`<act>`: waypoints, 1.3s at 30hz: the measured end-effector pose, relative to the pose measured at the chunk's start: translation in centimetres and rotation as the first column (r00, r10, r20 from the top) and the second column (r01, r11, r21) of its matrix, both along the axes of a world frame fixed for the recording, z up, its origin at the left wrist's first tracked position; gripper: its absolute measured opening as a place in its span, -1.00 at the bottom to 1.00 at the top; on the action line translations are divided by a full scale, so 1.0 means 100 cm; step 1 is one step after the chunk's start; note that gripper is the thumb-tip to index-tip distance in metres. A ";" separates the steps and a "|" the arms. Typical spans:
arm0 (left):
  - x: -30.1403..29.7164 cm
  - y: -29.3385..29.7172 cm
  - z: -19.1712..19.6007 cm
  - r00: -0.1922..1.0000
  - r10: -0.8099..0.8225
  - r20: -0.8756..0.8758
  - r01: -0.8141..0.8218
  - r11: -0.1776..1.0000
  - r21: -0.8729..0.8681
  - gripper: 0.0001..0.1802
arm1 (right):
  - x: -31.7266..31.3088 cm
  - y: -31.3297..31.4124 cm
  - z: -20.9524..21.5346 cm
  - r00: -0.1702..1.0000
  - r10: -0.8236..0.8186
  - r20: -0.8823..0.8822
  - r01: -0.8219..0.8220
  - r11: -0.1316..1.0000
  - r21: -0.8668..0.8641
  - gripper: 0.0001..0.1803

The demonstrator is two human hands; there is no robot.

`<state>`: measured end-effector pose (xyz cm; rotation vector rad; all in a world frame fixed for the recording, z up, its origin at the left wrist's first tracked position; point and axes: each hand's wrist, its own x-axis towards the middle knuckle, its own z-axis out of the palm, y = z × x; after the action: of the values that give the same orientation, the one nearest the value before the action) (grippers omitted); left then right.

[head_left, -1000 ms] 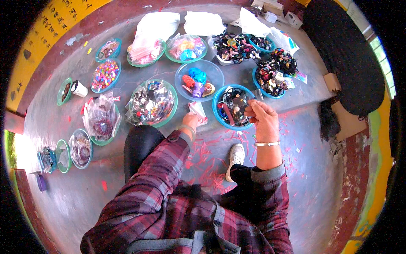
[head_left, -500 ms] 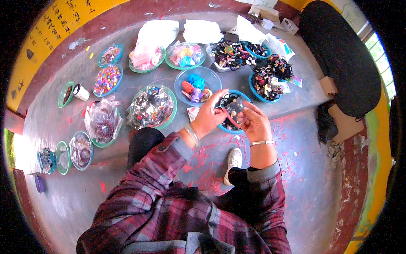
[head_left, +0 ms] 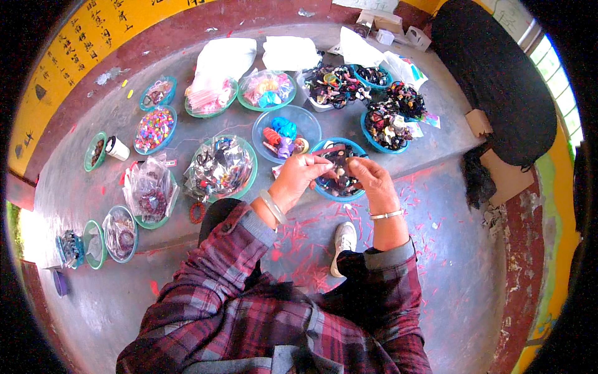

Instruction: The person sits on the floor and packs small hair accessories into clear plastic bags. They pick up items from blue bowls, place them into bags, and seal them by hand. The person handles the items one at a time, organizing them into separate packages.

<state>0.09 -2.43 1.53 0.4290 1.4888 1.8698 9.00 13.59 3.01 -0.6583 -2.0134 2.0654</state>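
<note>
In front of me, both my hands are raised over a blue bowl (head_left: 341, 195) of dark small items. A small clear plastic bag (head_left: 340, 163) is stretched between their fingertips and hard to see against the bowl. My left hand (head_left: 299, 179) is closed in a pinch at the bag's left side. Just above its fingers shows a thin reddish strip (head_left: 328, 150); whether the fingers grip it cannot be made out. My right hand (head_left: 375, 181) pinches the bag's right side, thumb and forefinger together. What the bag contains, if anything, is too small to tell.
Behind my hands stands a clear bowl (head_left: 257, 128) with blue, red and purple bundles. Bowls of hair ties (head_left: 386, 128) lie right, a green-rimmed bowl (head_left: 254, 168) of bagged items left. Red strips (head_left: 299, 234) litter the floor around my shoe (head_left: 344, 240). A raised ledge edge (head_left: 430, 163) runs behind.
My left hand has come down and its fingers have closed in. The reddish strip has gone from between the hands to above the left fingers. The right hand has turned slightly.
</note>
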 end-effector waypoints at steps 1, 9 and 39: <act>0.000 0.000 -0.001 0.999 -0.019 0.034 0.018 1.000 0.022 -0.80 | 0.002 -0.002 0.005 0.998 0.064 -0.001 -0.064 0.998 0.003 -0.68; 0.000 0.001 -0.003 0.995 -0.024 0.102 0.020 0.999 0.038 -0.81 | 0.000 -0.006 -0.006 0.982 0.188 -0.002 -0.187 0.973 -0.137 -0.89; 0.008 0.007 -0.001 0.984 0.163 -0.072 -0.156 0.984 0.084 -0.85 | -0.002 -0.011 -0.007 0.993 0.111 -0.040 -0.116 0.979 -0.167 -0.91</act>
<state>0.90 -1.73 1.46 0.4355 1.5449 2.0636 8.75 12.45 2.30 -0.5473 -1.9151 2.3175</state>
